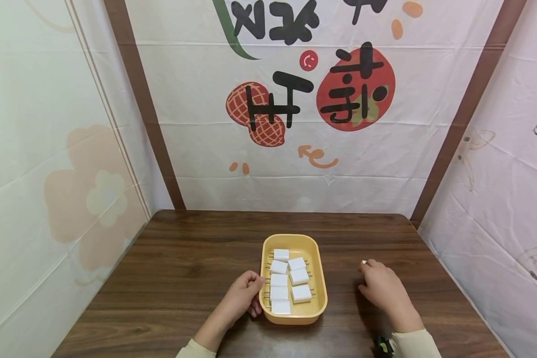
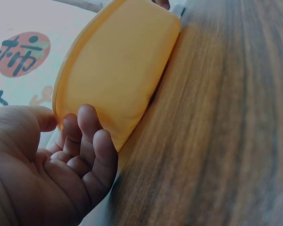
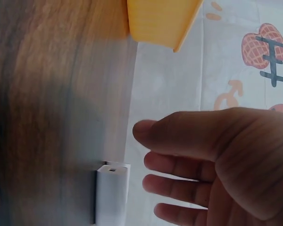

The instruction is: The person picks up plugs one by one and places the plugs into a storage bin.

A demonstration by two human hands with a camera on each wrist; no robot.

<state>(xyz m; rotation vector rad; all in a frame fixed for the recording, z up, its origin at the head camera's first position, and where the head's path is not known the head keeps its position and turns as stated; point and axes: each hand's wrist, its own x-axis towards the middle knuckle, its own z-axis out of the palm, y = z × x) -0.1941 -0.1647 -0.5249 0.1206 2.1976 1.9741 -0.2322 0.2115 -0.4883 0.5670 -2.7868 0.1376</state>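
A yellow tray (image 1: pixel 295 238) sits on the wooden table and holds several white rectangular blocks (image 1: pixel 299 276) lying on thin skewers. My left hand (image 1: pixel 252 293) is at the tray's left side. In the left wrist view this hand (image 2: pixel 80 136) has its thumb by the rim and its curled fingers against the tray's outer wall (image 2: pixel 118 70). My right hand (image 1: pixel 369 278) rests on the table to the right of the tray. A single white block (image 1: pixel 364 262) stands by its fingertips. In the right wrist view that hand (image 3: pixel 151 179) has loosely straight fingers just beside the block (image 3: pixel 112 195), with a small gap.
The dark wooden table (image 1: pixel 183 258) is enclosed by printed cloth walls (image 1: pixel 295 124) at the back and both sides. The tray's corner (image 3: pixel 160 19) shows at the top of the right wrist view. A black band (image 1: pixel 383 344) sits at my right wrist.
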